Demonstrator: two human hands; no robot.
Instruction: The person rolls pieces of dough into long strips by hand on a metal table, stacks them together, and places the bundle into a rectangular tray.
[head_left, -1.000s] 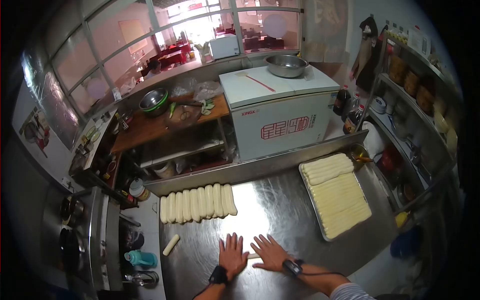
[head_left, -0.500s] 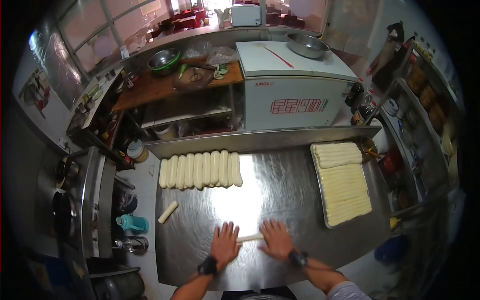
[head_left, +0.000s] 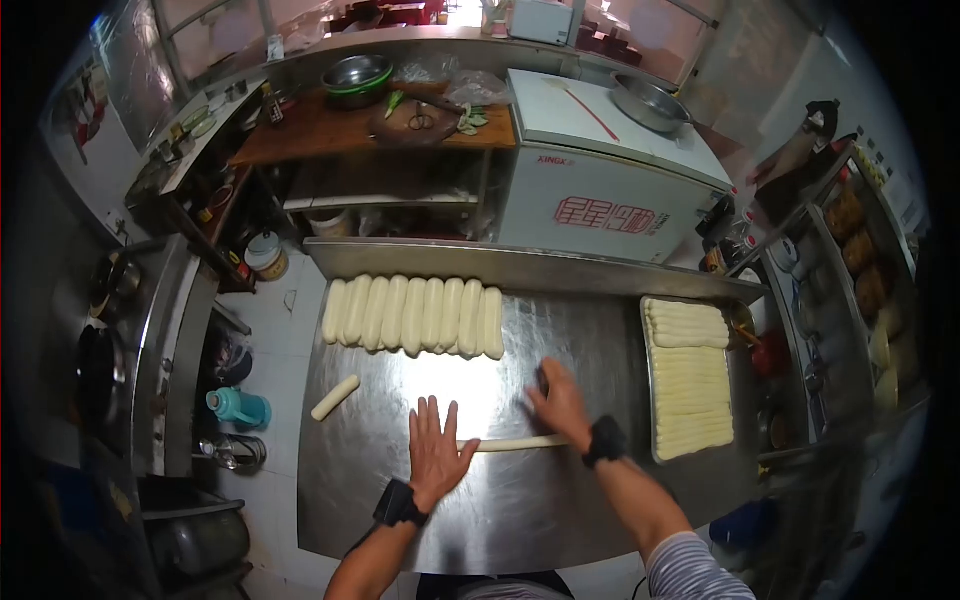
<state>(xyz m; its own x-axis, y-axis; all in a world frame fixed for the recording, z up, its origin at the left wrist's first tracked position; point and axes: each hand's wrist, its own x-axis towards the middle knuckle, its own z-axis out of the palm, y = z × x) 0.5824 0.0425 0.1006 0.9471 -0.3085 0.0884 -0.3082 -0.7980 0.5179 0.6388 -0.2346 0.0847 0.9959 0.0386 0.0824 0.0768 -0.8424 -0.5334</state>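
A long, thin, pale dough rope (head_left: 515, 443) lies crosswise on the shiny steel table (head_left: 600, 350), near its front edge, both ends under palms. The left hand (head_left: 435, 455) lies flat, fingers spread, its grip wide and closed on nothing; the right hand (head_left: 560, 405) rests open over the other end. The rope looks soft, light and stretchy, apt to tear if pinched; flat palms near both ends suit it better. A row of fat pale dough logs (head_left: 415, 315) lies behind.
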